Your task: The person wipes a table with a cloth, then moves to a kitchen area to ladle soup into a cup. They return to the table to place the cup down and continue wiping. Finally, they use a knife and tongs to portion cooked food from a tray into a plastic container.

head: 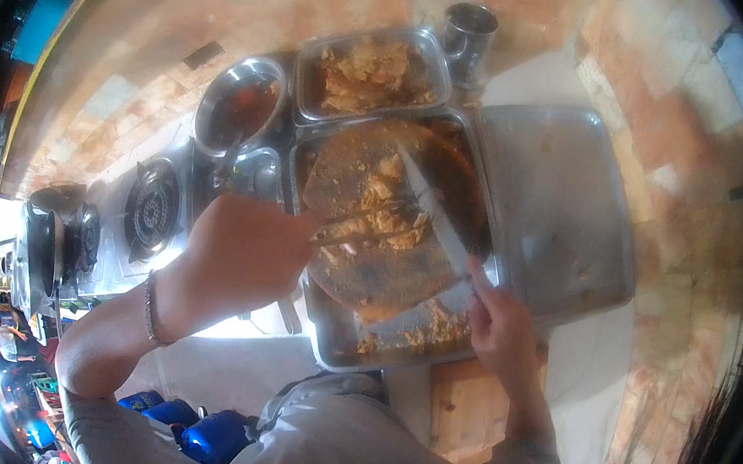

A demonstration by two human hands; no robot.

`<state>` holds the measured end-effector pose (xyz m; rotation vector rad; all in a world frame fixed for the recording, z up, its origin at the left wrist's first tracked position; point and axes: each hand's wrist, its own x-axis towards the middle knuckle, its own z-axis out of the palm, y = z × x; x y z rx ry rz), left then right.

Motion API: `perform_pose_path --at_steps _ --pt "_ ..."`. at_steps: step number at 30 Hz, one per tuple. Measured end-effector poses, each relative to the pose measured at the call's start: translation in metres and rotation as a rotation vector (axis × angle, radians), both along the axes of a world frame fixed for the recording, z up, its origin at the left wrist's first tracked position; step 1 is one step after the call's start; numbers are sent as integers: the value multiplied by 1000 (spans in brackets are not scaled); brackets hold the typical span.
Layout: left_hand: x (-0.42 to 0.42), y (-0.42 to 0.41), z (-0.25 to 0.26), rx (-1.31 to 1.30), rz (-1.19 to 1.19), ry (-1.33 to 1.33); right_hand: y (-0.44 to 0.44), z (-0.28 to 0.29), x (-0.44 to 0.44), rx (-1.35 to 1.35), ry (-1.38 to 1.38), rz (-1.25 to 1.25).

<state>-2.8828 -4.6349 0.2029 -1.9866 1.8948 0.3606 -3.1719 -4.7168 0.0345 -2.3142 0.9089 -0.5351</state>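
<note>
In my left hand [250,260] is a pair of metal tongs [371,232], whose arms reach to pieces of cooked meat [385,196], perhaps chicken. My right hand [504,324] grips a knife [435,211], its blade pointing away from me beside the meat. The pieces lie on a round cutting board [349,182] that rests in a large metal tray [331,357]. Crumbs and scraps [449,328] are gathered in the tray's near part. My left fingers are partly hidden behind the back of the hand.
Beyond the board stands a smaller metal tray [302,113] of meat pieces, with a metal mug [470,38] beside it. A pot of reddish liquid [242,106] and a gas burner [155,209] are to the left. An upturned or shallow metal tray [557,211] lies right.
</note>
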Motion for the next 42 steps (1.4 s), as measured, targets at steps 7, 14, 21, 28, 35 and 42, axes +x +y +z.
perform_pose_path --at_steps 7,14,21,28,35,42 --pt "11 6 11 -161 295 128 0 31 -10 -80 -22 -176" --pt "62 -25 -50 -226 426 67 3 9 -17 75 83 -64" --pt "51 -35 -7 -104 380 264 -30 2 -60 258 -142 -387" --pt "36 -162 3 -239 -89 -66 -76 -3 -47 264 -163 -484" --pt "-1 -234 -58 105 -325 -283 -79 -8 -53 368 -133 -466" --pt "-11 -174 42 109 -112 -147 -88 -16 -54 385 -232 -409"
